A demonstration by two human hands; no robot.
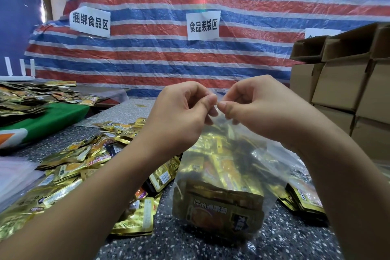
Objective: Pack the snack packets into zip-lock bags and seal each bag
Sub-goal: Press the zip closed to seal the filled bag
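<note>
Zip-lock bag (242, 167) stands upright on the speckled table (211, 245), centre-right, close to the person. Long axis runs vertical: bottom rests on the table, mouth points up toward the hands. Bag is clear plastic and filled with gold snack packets (219, 207); those at the bottom lie flat with the printed face toward the near side, those above stand on end.

Left hand (179, 110) and right hand (259, 110) are raised above the bag, both forearms reaching in from the near edge and converging. Each hand pinches the top edge of the bag between thumb and forefinger, the other fingers curled under. The two thumb tips nearly meet at the middle of the mouth. The plastic there is thin and see-through, so whether the zip strip is pressed closed at that spot cannot be read for certain.

A loose pile of packets (80, 167) lies on the table just left of the bag, partly under the left forearm. A few more packets (304, 198) lie to the right of the bag, touching its side. A green cloth (57, 118) at far left carries another heap. Cardboard boxes (341, 82) are stacked at right. A striped tarp (190, 59) hangs behind, with paper signs (203, 25) fixed on it.
</note>
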